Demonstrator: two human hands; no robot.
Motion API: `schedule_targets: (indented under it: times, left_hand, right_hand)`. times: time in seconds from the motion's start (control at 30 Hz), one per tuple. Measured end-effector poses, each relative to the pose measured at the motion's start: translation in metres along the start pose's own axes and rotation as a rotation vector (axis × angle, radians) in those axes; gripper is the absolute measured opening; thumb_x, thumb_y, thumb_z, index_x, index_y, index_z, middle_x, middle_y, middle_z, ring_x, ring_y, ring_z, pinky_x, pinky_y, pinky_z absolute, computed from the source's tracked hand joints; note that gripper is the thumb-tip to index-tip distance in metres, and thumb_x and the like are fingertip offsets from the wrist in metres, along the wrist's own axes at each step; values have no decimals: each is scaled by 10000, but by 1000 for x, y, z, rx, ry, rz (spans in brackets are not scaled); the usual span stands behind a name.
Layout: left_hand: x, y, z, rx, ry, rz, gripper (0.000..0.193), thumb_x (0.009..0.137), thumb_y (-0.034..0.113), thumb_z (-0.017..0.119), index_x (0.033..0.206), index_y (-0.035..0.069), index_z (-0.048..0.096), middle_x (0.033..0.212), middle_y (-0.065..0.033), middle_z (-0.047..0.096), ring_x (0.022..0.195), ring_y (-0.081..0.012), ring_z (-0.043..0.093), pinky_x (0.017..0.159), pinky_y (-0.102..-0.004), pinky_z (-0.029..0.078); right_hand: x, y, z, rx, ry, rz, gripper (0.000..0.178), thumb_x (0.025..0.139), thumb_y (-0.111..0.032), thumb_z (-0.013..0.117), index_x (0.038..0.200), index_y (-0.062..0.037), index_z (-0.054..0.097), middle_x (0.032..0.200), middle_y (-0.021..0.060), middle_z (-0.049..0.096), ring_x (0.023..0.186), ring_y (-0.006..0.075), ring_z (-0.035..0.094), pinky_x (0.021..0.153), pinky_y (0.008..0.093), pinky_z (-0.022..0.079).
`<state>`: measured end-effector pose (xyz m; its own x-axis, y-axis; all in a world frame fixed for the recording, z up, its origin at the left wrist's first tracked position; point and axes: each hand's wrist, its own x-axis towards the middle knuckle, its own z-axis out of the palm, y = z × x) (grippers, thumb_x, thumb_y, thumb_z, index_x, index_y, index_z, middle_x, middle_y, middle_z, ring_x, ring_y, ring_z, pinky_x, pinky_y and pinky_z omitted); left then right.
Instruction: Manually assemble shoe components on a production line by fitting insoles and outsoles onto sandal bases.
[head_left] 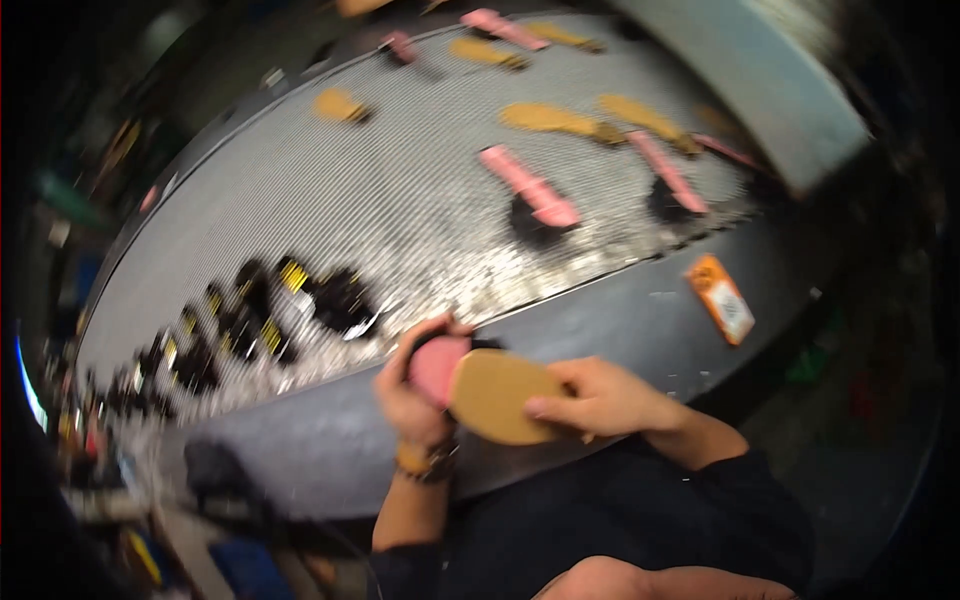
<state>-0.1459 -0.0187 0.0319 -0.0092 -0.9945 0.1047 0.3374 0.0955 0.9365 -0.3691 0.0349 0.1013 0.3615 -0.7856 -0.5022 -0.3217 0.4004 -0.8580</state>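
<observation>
My left hand [420, 385] is wrapped round a black shoe piece with a pink bottom [437, 368], which faces up toward me. Between the thumb and fingers of my right hand [600, 398] is a tan shoe sole [505, 397], held by one end. Its broad rounded end overlaps the right side of the pink bottom; whether the two touch I cannot tell. Both hands are over the dark near ledge [570, 330] of a ribbed grey belt. Blur hides fine detail.
On the grey belt [300, 190] lie several tan soles [548, 118] and pink-bottomed shoe pieces [530, 187]. Black shoes with yellow marks [340, 298] line its near left edge. An orange-and-white packet [720, 300] rests on the ledge. A grey metal housing [755, 85] spans the far right.
</observation>
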Motion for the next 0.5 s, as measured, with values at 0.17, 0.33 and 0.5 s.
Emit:
schedule_targets:
  times: [0.17, 0.33, 0.5]
  left_hand:
    - [-5, -6, -4, -238, -158, -82, 631, 998, 417, 343, 1266, -84, 617, 1202, -278, 707, 1143, -338, 680, 1014, -455, 544]
    - [-9, -10, -2, -264, -208, -64, 574, 1040, 376, 310, 1243, -74, 602, 1219, -274, 702, 1158, -334, 674, 1028, -451, 531]
    - [-10, -9, -1, -241, -226, -18, 552, 1056, 363, 299, 1247, -64, 591, 1209, -258, 697, 1153, -319, 664, 1034, -444, 520]
  right_hand:
    - [17, 0, 2, 49, -39, 40, 428, 1034, -395, 695, 1163, 13, 714, 725, 5, 640, 495, 71, 558, 446, 241, 451]
    - [29, 2, 5, 36, -45, 40, 436, 1037, -396, 690, 1152, 24, 712, 715, 1, 630, 476, 74, 547, 435, 241, 441]
    - [32, 4, 9, 27, 15, 35, 441, 1033, -406, 693, 1147, 20, 714, 718, 10, 642, 456, 79, 541, 418, 248, 441]
